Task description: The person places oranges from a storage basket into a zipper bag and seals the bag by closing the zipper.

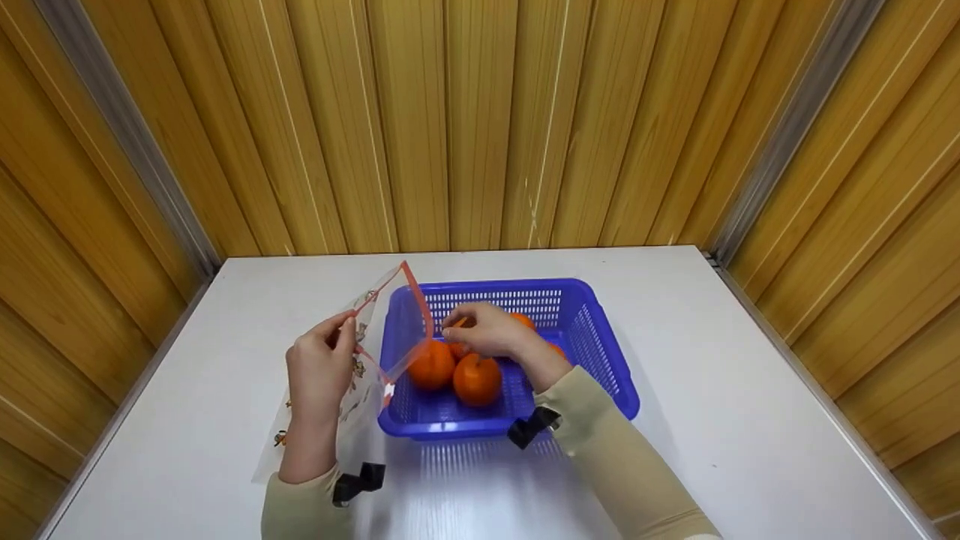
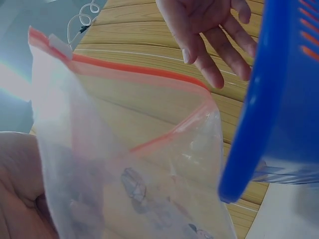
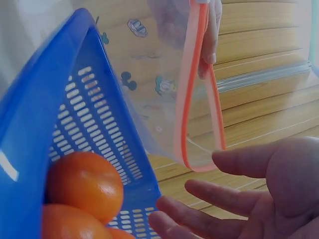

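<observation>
My left hand (image 1: 319, 375) pinches the edge of a clear zip bag (image 2: 134, 184) with printed cartoon figures and an orange-red zip strip. The bag's mouth gapes toward the right, over the left side of a blue plastic basket (image 1: 450, 430). Inside that basket lie several oranges (image 1: 478, 381), some partly hidden by my right arm. My right hand (image 1: 487, 330) is over the basket, near the bag's mouth. In the right wrist view its fingers (image 3: 224, 199) are spread and loosely bent, with nothing between them.
The basket stands on a white table (image 1: 750, 390), closed in by wood-patterned walls (image 1: 480, 127) at the back and sides. The bag's lower part trails over the table left of the basket. A white cable (image 2: 84, 20) shows in the left wrist view.
</observation>
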{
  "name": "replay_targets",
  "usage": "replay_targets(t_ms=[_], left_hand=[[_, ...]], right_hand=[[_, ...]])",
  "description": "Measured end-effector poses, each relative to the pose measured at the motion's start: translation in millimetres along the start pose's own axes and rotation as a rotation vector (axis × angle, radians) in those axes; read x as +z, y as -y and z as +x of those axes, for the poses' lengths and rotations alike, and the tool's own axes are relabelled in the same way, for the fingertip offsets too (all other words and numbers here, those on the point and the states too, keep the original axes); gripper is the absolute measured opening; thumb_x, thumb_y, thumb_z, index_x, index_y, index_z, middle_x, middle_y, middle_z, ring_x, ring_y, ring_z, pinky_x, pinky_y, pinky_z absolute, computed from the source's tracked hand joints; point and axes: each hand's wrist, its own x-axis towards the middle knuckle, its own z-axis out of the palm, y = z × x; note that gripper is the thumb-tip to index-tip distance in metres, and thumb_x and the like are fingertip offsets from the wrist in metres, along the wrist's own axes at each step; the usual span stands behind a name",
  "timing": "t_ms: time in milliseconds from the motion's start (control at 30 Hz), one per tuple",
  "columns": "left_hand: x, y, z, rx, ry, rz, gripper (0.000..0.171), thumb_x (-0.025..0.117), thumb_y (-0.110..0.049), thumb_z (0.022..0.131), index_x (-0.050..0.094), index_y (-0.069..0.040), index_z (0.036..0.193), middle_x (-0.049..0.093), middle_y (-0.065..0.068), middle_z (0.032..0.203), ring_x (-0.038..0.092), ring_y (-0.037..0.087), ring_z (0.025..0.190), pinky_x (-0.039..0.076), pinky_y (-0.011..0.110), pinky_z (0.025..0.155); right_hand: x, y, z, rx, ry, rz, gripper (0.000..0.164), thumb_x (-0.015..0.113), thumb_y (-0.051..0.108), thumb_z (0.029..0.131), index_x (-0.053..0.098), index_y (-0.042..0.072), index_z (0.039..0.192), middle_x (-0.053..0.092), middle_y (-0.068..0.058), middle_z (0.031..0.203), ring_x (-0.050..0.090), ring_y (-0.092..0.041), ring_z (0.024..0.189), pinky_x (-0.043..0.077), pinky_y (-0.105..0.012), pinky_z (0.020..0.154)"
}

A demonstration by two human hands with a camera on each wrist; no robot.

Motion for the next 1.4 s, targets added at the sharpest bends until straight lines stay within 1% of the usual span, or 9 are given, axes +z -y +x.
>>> replay_targets(t_ms=[67,167,267,433,667,800,933,1100,1400], left_hand=[[-0.3,0.0,0.0,-0.001,0.0,0.002,0.023,0.064,-0.012,0.1,0.078,0.002,0.114,0.07,0.014,0.073,0.048,0.006,0.056,0.037,0.018,0.051],[-0.3,-0.2,0.2,0.0,-0.001,0.005,0.024,0.064,-0.012,0.1,0.077,0.002,0.114,0.071,0.015,0.075,0.049,0.008,0.059,0.038,0.019,0.053],[-0.3,-0.2,0.0,-0.004,0.002,0.007,0.024,0.064,-0.013,0.1,0.077,0.002,0.114,0.071,0.015,0.075,0.049,0.009,0.059,0.037,0.019,0.053],[-0.2,-1.0,-0.3,-0.031,0.017,0.01,0.026,0.063,-0.014,0.101,0.077,0.001,0.116,0.069,0.015,0.076,0.049,0.011,0.061,0.036,0.019,0.052],[-0.3,-3.3,-0.4,-0.035,0.037,0.022,0.026,0.064,-0.015,0.101,0.076,0.001,0.117,0.069,0.014,0.075,0.049,0.012,0.061,0.036,0.02,0.053],[-0.7,-3.2,-0.4,-0.025,0.041,0.018,0.026,0.063,-0.014,0.1,0.076,0.001,0.117,0.068,0.013,0.073,0.048,0.012,0.059,0.036,0.021,0.052],[-0.8,-2.3,0.2,-0.029,0.051,0.012,0.026,0.063,-0.014,0.101,0.076,0.001,0.118,0.069,0.013,0.073,0.048,0.012,0.057,0.035,0.02,0.05],[-0.3,-1.8,0.4,-0.04,0.069,0.014,0.027,0.063,-0.015,0.101,0.076,0.0,0.119,0.067,0.011,0.071,0.046,0.011,0.055,0.033,0.021,0.048],[-0.1,-2.2,0.3,-0.054,0.073,0.025,0.026,0.063,-0.015,0.1,0.076,-0.001,0.119,0.061,0.007,0.068,0.044,0.012,0.055,0.032,0.021,0.048]], right_hand=[[-5,-1,-2,-0.04,0.021,-0.082,0.027,0.067,0.021,0.098,0.072,0.008,0.121,0.074,-0.014,0.116,0.069,-0.022,0.094,0.056,-0.031,0.084],[-10,-4,-2,-0.079,0.063,-0.187,0.032,0.069,0.02,0.096,0.07,0.01,0.127,0.072,-0.014,0.124,0.067,-0.03,0.114,0.052,-0.043,0.104],[-14,-6,-2,-0.11,0.112,-0.275,0.036,0.072,0.017,0.094,0.069,0.011,0.13,0.07,-0.016,0.13,0.064,-0.034,0.123,0.049,-0.05,0.11],[-18,-11,1,-0.138,0.179,-0.409,0.04,0.078,0.014,0.09,0.07,0.013,0.129,0.068,-0.012,0.134,0.06,-0.034,0.125,0.046,-0.051,0.112],[-20,-18,7,-0.126,0.297,-0.52,0.045,0.083,0.015,0.086,0.069,0.015,0.129,0.069,-0.009,0.132,0.06,-0.032,0.122,0.048,-0.05,0.111],[-18,-18,10,-0.077,0.352,-0.579,0.046,0.084,0.018,0.086,0.07,0.022,0.13,0.068,-0.004,0.131,0.058,-0.028,0.118,0.046,-0.049,0.112],[-16,-19,13,-0.02,0.391,-0.613,0.049,0.086,0.021,0.083,0.071,0.028,0.13,0.067,0.002,0.127,0.056,-0.024,0.114,0.046,-0.048,0.111],[-14,-20,20,-0.006,0.436,-0.612,0.048,0.087,0.026,0.083,0.071,0.028,0.128,0.067,0.003,0.121,0.056,-0.025,0.112,0.047,-0.049,0.109],[-10,-22,28,0.003,0.544,-0.68,0.05,0.087,0.025,0.084,0.069,0.03,0.13,0.063,-0.001,0.133,0.054,-0.024,0.113,0.052,-0.047,0.103]])
